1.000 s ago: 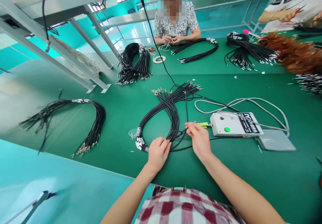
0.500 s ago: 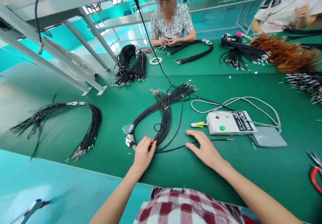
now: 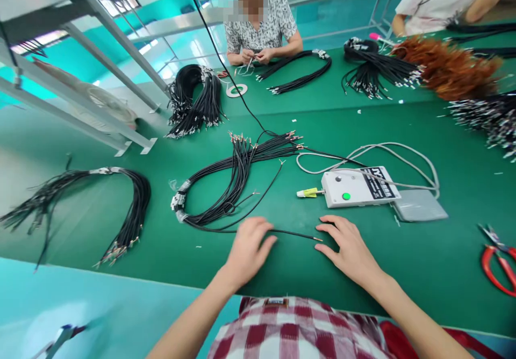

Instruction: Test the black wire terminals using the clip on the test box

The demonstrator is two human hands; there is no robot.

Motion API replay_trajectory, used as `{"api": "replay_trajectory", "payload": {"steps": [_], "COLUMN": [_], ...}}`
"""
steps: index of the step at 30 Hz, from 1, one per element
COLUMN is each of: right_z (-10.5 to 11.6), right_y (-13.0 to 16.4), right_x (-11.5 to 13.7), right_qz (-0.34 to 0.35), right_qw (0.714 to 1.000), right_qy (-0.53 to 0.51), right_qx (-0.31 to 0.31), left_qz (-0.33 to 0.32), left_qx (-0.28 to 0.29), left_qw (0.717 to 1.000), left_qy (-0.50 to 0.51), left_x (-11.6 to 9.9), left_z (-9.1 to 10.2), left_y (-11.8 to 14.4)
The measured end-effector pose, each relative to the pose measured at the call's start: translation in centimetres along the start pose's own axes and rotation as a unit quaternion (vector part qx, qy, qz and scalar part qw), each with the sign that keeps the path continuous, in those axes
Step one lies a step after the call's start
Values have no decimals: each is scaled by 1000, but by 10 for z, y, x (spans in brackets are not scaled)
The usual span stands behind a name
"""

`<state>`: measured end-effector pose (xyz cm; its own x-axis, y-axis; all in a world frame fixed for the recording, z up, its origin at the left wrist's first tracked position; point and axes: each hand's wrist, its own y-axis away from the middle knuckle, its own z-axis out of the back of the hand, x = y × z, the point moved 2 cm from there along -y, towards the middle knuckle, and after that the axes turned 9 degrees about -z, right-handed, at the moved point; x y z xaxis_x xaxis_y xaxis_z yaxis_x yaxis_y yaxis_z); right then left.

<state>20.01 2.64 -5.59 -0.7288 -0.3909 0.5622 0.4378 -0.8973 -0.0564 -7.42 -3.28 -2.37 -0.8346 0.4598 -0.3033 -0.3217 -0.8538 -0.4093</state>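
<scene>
Nearest me, the person's two hands lie flat on the green bench (image 3: pixel 282 273), fingers spread and clamped on nothing: the left hand (image 3: pixel 248 251) rests over one loose black wire (image 3: pixel 294 234), and the right hand (image 3: pixel 350 249) sits just beside that wire's bare copper end, its fingertips close to the tip. The single wire runs across the bench between the hands, from about nine o'clock of the left hand toward the right. It looks light, thin and floppy, with smooth insulation that could slip under a flat palm; I judge the black sleeve a little behind the stripped end the place to pinch it, since the exposed strands would likely bend or fray. At eleven o'clock of the left hand lies the looped wire bundle (image 3: pixel 226 187), taped at one end, its terminals fanned out farther back. At twelve o'clock of the right hand stands a white control box (image 3: pixel 357 188) with a green button, a yellow-tipped probe at its left and a grey pedal (image 3: pixel 419 206) touching its right. Red-handled cutters (image 3: pixel 497 262) lie at three o'clock. Far across, a co-worker's hands (image 3: pixel 253 56) handle wires among more black bundles.
</scene>
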Motion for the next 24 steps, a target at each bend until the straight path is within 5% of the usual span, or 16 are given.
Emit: {"api": "replay_trajectory", "payload": {"steps": [3,7,11,17,24], "right_z": [4,5,13,30,21], "right_y": [3,-1,-13,-42,-56], "right_x": [1,7,11,24,33], "right_qz": [1,-10,-61,-184,-201], "right_qw": [1000,997,968,838,775], "right_qy": [-18,-79,-244,-510,-590], "right_qx": [6,-2,-12,54,110], "left_qz": [-46,-31,47,119,136], "left_qx": [147,180,125,67,0], "left_qw": [986,977,952,914,909], "left_qy": [67,110,277,383,393], "left_x": [-40,-48,-38,-35,-33], "left_z": [-40,-63,-48,-19,-33], "left_y": [-23,-46,-63,-86,-86]}}
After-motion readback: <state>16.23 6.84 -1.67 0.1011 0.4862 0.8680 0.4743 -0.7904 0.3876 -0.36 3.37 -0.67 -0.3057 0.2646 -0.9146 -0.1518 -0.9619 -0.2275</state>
